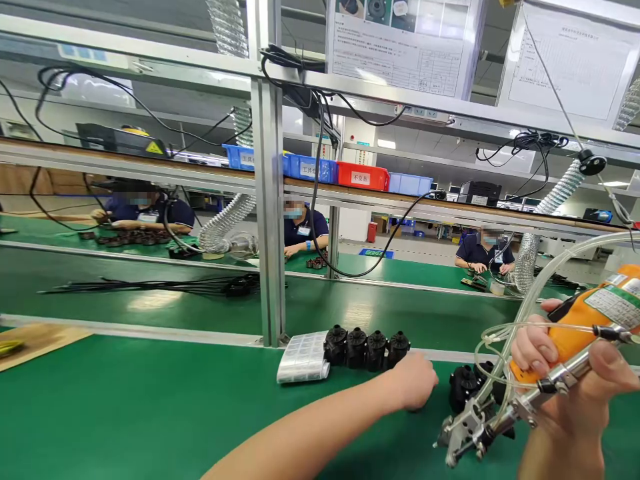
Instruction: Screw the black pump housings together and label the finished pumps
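Observation:
My right hand (575,373) is wrapped round an orange power screwdriver (587,327) with a metal nose (470,430) and clear tubes, held tilted down to the left. My left hand (413,380) reaches across the green mat, fingers curled down by a black part (463,387) under the tool's nose; what the fingers hold is hidden. A row of several black round parts (367,347) stands just behind the left hand, beside a strip of white labels (303,357).
An aluminium post (269,213) rises from the bench's back rail. Beyond it runs a green conveyor (150,273) with black cables. Three other people in dark shirts work on the far side. Blue and red bins (363,175) sit on a shelf above.

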The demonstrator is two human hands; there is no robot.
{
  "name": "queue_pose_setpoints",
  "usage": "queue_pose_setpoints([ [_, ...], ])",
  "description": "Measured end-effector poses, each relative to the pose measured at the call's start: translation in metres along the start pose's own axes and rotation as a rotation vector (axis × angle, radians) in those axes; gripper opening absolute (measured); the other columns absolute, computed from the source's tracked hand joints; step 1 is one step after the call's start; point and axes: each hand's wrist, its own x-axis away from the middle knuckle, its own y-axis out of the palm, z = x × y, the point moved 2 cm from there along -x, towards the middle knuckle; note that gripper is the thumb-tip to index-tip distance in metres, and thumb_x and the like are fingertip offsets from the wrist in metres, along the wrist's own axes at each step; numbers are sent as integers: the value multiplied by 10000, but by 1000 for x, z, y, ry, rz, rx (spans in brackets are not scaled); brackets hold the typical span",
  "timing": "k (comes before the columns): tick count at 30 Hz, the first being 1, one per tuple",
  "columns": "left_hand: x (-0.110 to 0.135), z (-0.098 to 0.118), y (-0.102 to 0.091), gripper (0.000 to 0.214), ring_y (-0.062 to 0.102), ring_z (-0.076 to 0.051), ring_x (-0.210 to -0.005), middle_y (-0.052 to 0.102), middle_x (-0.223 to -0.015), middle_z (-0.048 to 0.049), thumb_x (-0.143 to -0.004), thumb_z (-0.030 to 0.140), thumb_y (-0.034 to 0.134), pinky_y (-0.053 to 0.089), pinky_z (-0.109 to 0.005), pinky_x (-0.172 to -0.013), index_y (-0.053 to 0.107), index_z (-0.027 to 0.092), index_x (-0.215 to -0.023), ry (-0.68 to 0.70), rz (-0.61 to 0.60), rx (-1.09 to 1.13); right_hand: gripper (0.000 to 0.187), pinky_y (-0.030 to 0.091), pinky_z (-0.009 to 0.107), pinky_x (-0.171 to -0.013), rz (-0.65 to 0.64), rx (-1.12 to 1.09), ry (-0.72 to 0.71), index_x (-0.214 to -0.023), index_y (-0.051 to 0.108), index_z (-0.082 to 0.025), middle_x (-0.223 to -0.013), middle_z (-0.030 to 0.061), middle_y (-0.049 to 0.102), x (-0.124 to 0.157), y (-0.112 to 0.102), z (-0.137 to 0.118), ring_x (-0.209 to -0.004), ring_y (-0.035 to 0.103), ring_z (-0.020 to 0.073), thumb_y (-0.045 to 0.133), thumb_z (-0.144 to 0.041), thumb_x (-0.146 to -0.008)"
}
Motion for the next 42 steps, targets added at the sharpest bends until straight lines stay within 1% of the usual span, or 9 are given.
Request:
queue_pose_setpoints([
  [2,30,2,-1,99,702,-376,-940,750,-809,-141,-808,236,786,543,-462,-900,774,206,-715,-31,50,43,587,328,212,-400,3,15,-31,-1016,614,-228,-570,-83,402,0,2,2,-414,313,81,828,-590,-606],
  [5,78,-9,-10,328,712,-357,-953,769,-945,-140,-914,502,714,564,-422,-857,817,198,-982,-92,127,142,582,348,208,-413,32,73,-105,-1030,594,-227,-586,-83,445,-1,8,11,-415,358,78,871,-532,-620],
  [8,114,-24,-6,478,695,-324,-1136,744,-1261,-119,-913,512,708,551,-397,-1003,729,232,-1300,-122,188,341,523,391,221,-430,66,198,-181,-1069,585,-214,-631,-70,505,-2,16,32,-442,436,92,884,-419,-692],
  [11,131,-31,17,564,602,-320,-1333,668,-1447,-92,-947,516,671,438,-423,-1178,622,266,-1450,-176,299,720,486,458,246,-486,91,339,-214,-1064,591,-196,-725,-45,562,-4,25,58,-509,499,97,879,-286,-682],
  [16,130,-27,42,576,644,-328,-1236,723,-1342,-78,-904,520,734,475,-417,-1116,636,246,-1402,-235,365,908,496,436,222,-476,44,415,-166,-1059,583,-204,-683,-68,546,-3,44,85,-498,473,85,837,-226,-634],
  [20,126,-24,38,587,666,-321,-1197,734,-1318,-79,-883,500,753,511,-392,-1070,635,225,-1388,-230,352,965,421,432,223,-469,32,445,-139,-973,595,-198,-623,-80,528,-3,53,93,-470,444,78,795,-226,-604],
  [25,126,-21,33,530,688,-301,-1118,751,-1244,-72,-867,446,758,545,-369,-1009,649,219,-1333,-248,357,984,420,410,226,-447,44,485,-105,-963,590,-191,-587,-86,516,-8,49,98,-454,435,85,798,-275,-608],
  [33,124,-18,31,492,682,-283,-1044,748,-1156,-65,-850,443,765,593,-343,-912,666,212,-1273,-245,353,1014,405,418,234,-460,23,575,-153,-952,570,-201,-601,-78,532,-10,49,103,-465,458,97,794,-299,-628],
  [42,123,-17,35,455,663,-286,-1115,737,-1211,-60,-873,442,765,580,-356,-973,660,220,-1257,-233,356,1014,395,403,244,-488,-63,626,-101,-921,529,-211,-576,-103,454,-6,52,125,-482,396,92,817,-342,-685],
])
